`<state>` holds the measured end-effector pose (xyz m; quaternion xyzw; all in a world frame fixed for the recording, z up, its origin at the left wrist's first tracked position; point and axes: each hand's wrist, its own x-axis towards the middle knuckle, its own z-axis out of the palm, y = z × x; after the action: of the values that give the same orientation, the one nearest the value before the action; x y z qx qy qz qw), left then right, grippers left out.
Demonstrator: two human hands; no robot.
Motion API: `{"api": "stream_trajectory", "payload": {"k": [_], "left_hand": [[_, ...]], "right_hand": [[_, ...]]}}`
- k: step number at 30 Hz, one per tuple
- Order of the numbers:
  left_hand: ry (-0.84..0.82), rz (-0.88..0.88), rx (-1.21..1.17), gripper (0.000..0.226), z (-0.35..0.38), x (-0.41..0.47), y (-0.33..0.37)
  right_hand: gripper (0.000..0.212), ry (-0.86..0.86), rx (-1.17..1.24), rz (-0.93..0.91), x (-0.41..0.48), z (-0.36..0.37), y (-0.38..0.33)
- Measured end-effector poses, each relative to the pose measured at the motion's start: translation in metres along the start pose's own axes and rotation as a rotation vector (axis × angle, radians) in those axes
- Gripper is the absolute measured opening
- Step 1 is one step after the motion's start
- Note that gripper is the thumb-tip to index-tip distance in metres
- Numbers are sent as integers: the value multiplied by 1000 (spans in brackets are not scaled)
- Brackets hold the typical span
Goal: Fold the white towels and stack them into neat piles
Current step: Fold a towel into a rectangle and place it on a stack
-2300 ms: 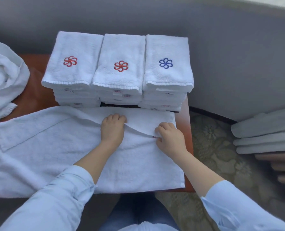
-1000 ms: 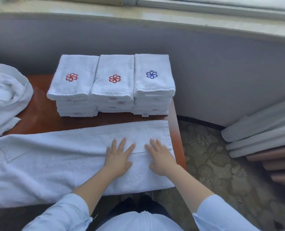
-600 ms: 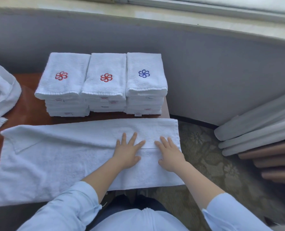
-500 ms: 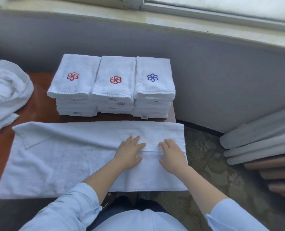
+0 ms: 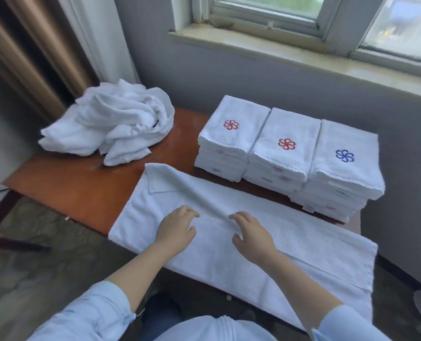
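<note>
Your towel [image 5: 302, 242] is matt white terry cloth with a nubbly pile. So are the stacks [image 5: 285, 129], with stitched thread emblems [image 5: 287, 144]. The table [image 5: 76, 188] is glossy reddish wood. Your sleeves [image 5: 93, 313] are smooth, thin cloth.

This looks like a hotel guest room or a hotel's linen corner. Three stacks of folded white towels [image 5: 288, 163], each stitched with the same small flower logo [image 5: 287, 144] in red or blue, stand on a polished wooden table [image 5: 81, 188] beside a heap of unfolded towels [image 5: 111, 124]. Heavy brown curtains [image 5: 27, 52] hang by a window [image 5: 302, 11] with a stone sill [image 5: 278, 52], and patterned carpet [image 5: 32, 267] covers the floor.
</note>
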<state>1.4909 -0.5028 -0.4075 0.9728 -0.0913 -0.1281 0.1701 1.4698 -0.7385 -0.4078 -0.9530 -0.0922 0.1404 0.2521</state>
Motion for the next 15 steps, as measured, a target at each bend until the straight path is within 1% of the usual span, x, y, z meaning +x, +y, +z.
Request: {"api": "stream_trajectory", "payload": {"k": [3,7,11,15], "left_hand": [[24,-22,9,38,-20,7,-44],[16,-5,27,38,-47,28,-105],[-29,93,45,37,-69,63,-160],[-143,265,56,39,-78,90,-187]], "right_hand": [[51,7,12,-13,30,15,-36],[50,30,44,31,71,41,-87],[49,67,39,122,116,66,-138],[46,122,33,237,142,81,-167]]}}
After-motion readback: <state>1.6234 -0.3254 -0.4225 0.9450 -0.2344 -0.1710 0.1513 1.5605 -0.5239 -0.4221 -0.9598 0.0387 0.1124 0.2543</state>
